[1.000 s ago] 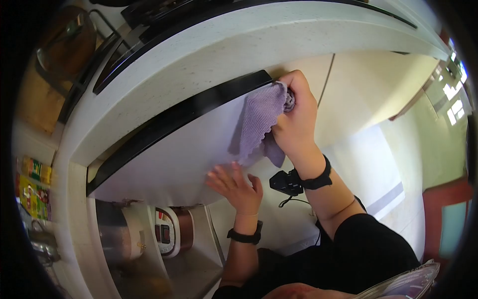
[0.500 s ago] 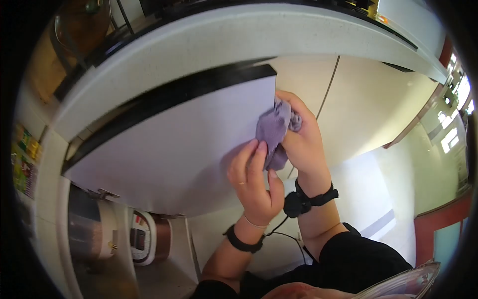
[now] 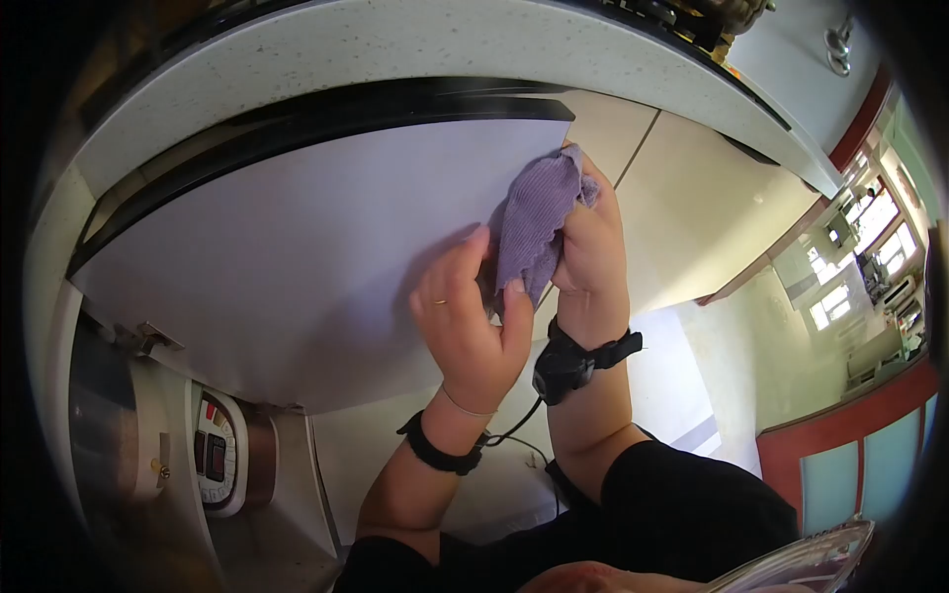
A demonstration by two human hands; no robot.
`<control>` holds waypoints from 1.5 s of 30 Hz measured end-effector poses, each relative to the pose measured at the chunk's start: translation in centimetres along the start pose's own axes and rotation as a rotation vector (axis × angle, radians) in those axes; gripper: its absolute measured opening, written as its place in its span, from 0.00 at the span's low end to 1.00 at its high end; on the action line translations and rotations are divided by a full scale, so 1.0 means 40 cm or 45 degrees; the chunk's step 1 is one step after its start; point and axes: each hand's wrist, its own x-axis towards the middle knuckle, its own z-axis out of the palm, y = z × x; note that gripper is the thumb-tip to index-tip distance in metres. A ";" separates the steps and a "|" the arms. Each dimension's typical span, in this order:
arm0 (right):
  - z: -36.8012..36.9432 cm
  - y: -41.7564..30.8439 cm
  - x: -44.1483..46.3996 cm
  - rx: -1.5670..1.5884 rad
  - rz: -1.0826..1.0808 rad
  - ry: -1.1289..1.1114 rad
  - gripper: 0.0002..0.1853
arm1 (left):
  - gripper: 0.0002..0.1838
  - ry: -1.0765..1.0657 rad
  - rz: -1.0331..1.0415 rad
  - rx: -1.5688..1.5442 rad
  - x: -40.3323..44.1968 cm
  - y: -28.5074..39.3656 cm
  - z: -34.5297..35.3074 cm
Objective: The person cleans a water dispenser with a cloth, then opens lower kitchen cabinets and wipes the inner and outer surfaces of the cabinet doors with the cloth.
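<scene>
A purple-grey ribbed cleaning cloth [image 3: 534,212] hangs over the free edge of an open white cabinet door [image 3: 287,257] with a black top trim. My right hand [image 3: 596,242] grips the cloth around that edge, its fingers partly hidden behind the cloth and door. My left hand [image 3: 465,316], with a ring on one finger, is open beside the cloth, close to the door's inner face. Its thumb tip lies at the cloth's lower edge; whether the other fingers touch the door, I cannot tell.
Above the door runs a speckled pale countertop [image 3: 395,49]. Inside the cabinet stands a rice-cooker-like appliance [image 3: 222,450] with a button panel. Closed cream cabinet doors [image 3: 712,198] are on the right. A black cable [image 3: 519,425] hangs from my right wristband.
My left hand has drawn back from the cloth to the left, fingers more spread. The cloth has unfolded into a longer flap. The view has shifted, showing more of the room at right.
</scene>
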 end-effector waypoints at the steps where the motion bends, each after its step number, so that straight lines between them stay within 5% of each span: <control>1: 0.003 -0.002 -0.004 -0.004 -0.003 -0.020 0.11 | 0.20 -0.003 -0.018 0.037 -0.002 -0.001 0.000; 10: 0.032 0.022 -0.025 -0.153 -0.121 0.277 0.13 | 0.16 -0.022 0.022 0.119 0.000 0.011 -0.016; 14: 0.018 0.017 -0.013 0.193 -0.094 0.168 0.07 | 0.14 0.017 0.017 0.080 0.010 -0.008 -0.028; 17: 0.020 0.005 -0.013 0.171 -0.110 0.043 0.15 | 0.13 0.020 -0.170 -0.103 0.022 -0.009 -0.054; 23: 0.024 0.041 -0.018 -0.454 -0.252 0.318 0.12 | 0.09 0.138 -0.207 -0.230 0.028 0.000 -0.061; 25: 0.027 0.050 -0.021 -0.338 -0.267 0.346 0.11 | 0.05 0.080 -0.419 -0.409 0.025 0.010 -0.066; 28: 0.017 0.063 -0.007 0.070 -0.150 0.505 0.10 | 0.04 0.028 -0.326 -0.268 0.022 -0.020 -0.071; 35: 0.007 0.022 -0.009 0.087 -0.343 0.030 0.28 | 0.06 0.269 -0.481 -0.478 0.038 -0.035 -0.105; 38: 0.031 -0.024 -0.008 -1.020 -0.482 0.127 0.43 | 0.06 0.475 -0.373 -0.209 0.072 -0.058 -0.171; 45: 0.069 -0.105 -0.010 -1.927 -0.771 0.038 0.41 | 0.06 0.571 -0.350 -0.206 0.104 -0.042 -0.237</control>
